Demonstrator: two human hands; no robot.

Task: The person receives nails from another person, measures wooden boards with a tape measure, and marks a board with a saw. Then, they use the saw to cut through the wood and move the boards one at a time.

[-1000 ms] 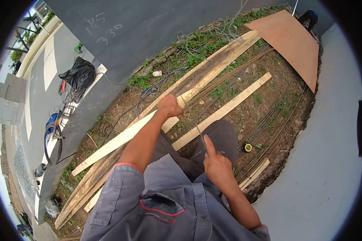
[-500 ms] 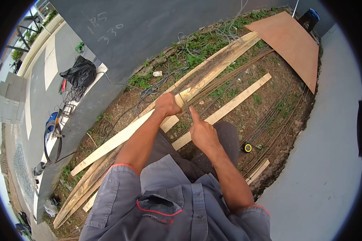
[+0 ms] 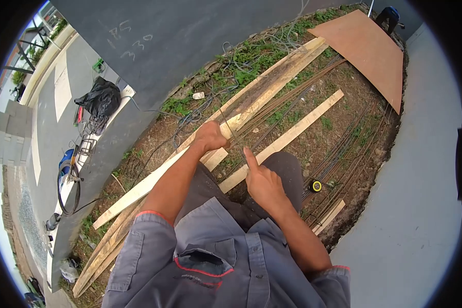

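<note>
My left hand (image 3: 210, 136) is closed over a long pale wooden plank (image 3: 148, 189) that slants across the ground. Close to its fingers, a thin dark tool (image 3: 232, 132), seen edge-on like a blade, crosses the wood. My right hand (image 3: 264, 186) is wrapped round the near end of this tool, index finger stretched along it; the handle is mostly hidden. Beyond my left hand, long boards (image 3: 272, 87) with dark, rough faces run to the upper right. A narrower pale strip (image 3: 297, 134) lies on the soil to the right.
A brown sheet (image 3: 367, 54) lies at the upper right. A yellow and black tape measure (image 3: 315, 186) rests near my knee, beside thin metal rods (image 3: 351, 154). Grey walls stand on both sides. On the left ledge are a black bag (image 3: 100, 97) and coiled cable (image 3: 68, 187).
My right hand has drawn back slightly toward me, and more of the thin tool shows across the wood. My left hand stays on the plank. The whole view has shifted slightly.
</note>
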